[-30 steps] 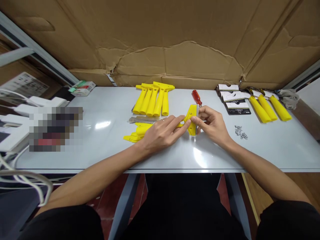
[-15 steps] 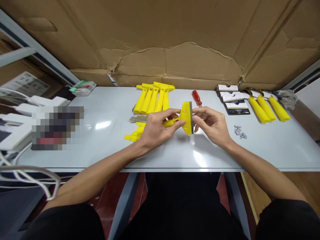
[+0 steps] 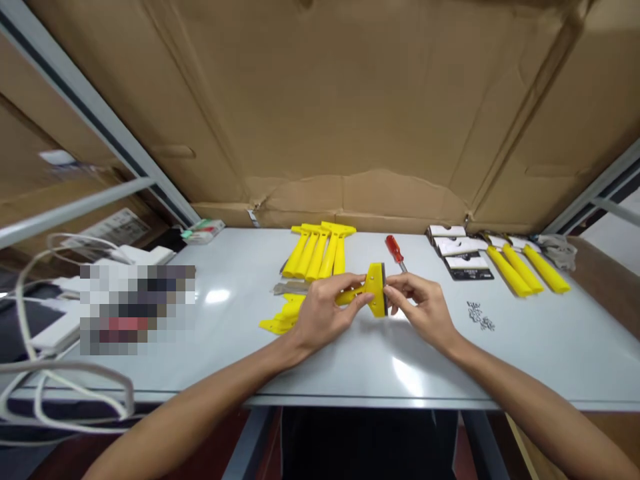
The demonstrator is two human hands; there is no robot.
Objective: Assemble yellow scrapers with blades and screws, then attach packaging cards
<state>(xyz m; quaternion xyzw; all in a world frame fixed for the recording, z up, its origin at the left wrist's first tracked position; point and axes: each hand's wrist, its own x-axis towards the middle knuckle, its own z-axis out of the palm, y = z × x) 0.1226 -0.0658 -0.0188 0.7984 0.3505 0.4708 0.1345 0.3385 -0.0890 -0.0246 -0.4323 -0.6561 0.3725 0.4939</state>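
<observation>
Yellow plastic, apparently stiff and light, makes up the scraper [image 3: 374,291] before you in the head view. It is held above the table [image 3: 350,380], roughly midway between the front and back edges, its dark blade edge [image 3: 384,289] facing the right edge. Your left hand [image 3: 323,312] pinches it between thumb and fingers where the handle meets the head. Your right hand [image 3: 424,308] has thumb and fingertips drawn together at the blade edge; whether they grip or merely touch cannot be told.

In judgement, the smooth plastic may slip a little but should not break easily. The neck of the handle is the sound place to hold; the blade edge may be sharp, so keep fingertips to its flat faces.

As to room, you have bare surface from your hands to the front edge. Towards the back edge, the red screwdriver [image 3: 395,249] lies near your right fingers. Loose screws [image 3: 480,317] lie towards the right edge, and your left hand is close beside a pile of yellow parts [image 3: 281,317], which limits sideways movement there.
</observation>
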